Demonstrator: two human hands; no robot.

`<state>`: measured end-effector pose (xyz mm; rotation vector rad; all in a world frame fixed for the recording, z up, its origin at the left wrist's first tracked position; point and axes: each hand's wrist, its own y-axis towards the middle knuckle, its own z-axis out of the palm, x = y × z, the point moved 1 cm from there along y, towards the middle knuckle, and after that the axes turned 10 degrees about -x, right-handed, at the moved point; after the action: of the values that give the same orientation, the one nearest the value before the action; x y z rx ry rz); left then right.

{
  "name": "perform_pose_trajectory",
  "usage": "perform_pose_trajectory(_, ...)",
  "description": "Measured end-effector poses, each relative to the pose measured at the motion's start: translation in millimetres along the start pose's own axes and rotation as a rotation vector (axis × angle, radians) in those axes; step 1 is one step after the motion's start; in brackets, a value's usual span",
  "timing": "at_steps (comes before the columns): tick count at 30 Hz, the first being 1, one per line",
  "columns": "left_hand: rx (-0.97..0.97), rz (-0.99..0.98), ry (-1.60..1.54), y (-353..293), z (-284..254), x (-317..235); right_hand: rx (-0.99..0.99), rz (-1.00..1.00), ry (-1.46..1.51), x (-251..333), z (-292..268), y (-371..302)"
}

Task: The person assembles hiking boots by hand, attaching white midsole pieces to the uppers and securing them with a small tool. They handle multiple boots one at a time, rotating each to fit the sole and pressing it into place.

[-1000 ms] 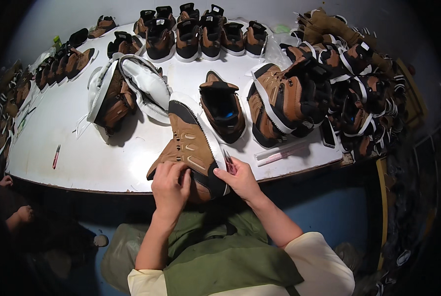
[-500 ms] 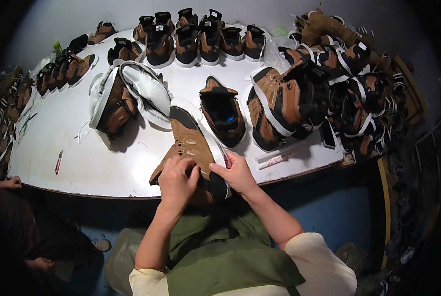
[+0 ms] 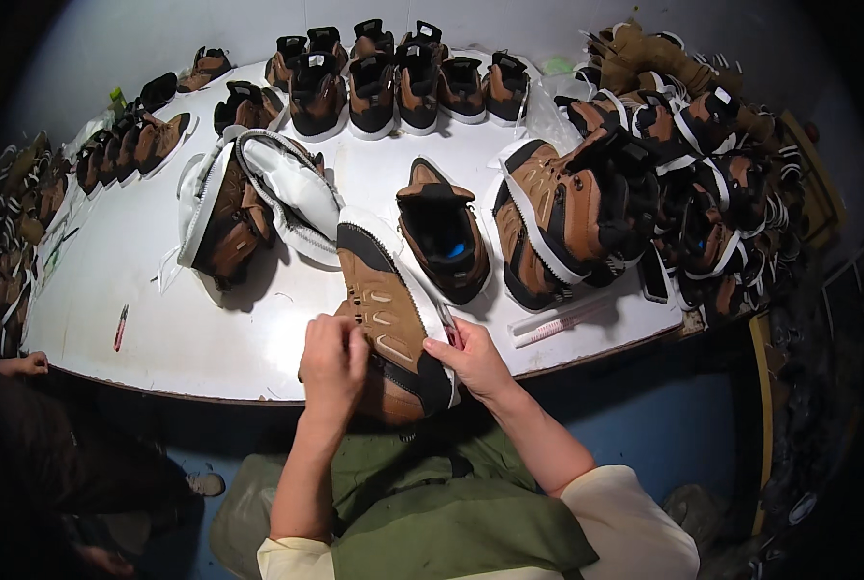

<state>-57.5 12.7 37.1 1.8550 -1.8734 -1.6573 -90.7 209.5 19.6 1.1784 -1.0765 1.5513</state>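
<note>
A brown and black shoe upper (image 3: pixel 380 302) with a white edging is held tilted over the table's front edge, its toe pointing away. My right hand (image 3: pixel 471 362) grips its right side near the heel, thumb on top. A slim tool with red handles (image 3: pixel 454 329), like thread snips, is also in that hand. My left hand (image 3: pixel 333 360) is closed at the upper's left edge by the eyelets. Whatever its fingertips pinch is hidden. Just beyond stands a finished-looking brown and black shoe (image 3: pixel 442 232) with a blue patch inside.
More uppers (image 3: pixel 221 217) lie left, and a stacked pair (image 3: pixel 562 208) right. Several shoes (image 3: pixel 417 87) line the white table's (image 3: pixel 200 358) back. A heap of uppers (image 3: pixel 712 184), a phone (image 3: pixel 653 275) and a clear ruler-like strip (image 3: pixel 558 324) are at right. Red-handled snips (image 3: pixel 120 329) and another person's hand (image 3: pixel 34 363) are left.
My left hand has moved left from the upper's side panel to its eyelet edge. My right hand keeps its grip. The whole view has shifted slightly.
</note>
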Motion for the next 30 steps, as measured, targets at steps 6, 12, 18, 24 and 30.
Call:
perform_pose_trajectory(6, 0.008, -0.207, -0.136, -6, -15, -5, -0.014, 0.030, 0.067, 2, -1, -5)
perform_pose_trajectory(12, 0.148, 0.069, -0.185, -18, 2, -35, -0.006, 0.053, 0.008, -3, -9, -6)
perform_pose_trajectory(18, 0.146, 0.093, -0.053, -17, 4, -47, -0.061, 0.072, 0.146, 1, -5, -8)
perform_pose_trajectory(24, 0.110, 0.186, 0.021, -19, 6, -50, 0.006, 0.047, 0.175, -12, -11, -3)
perform_pose_trajectory(30, 0.140, 0.275, 0.035, -16, 7, -53, -0.034, 0.025, 0.151, -5, -6, -7)
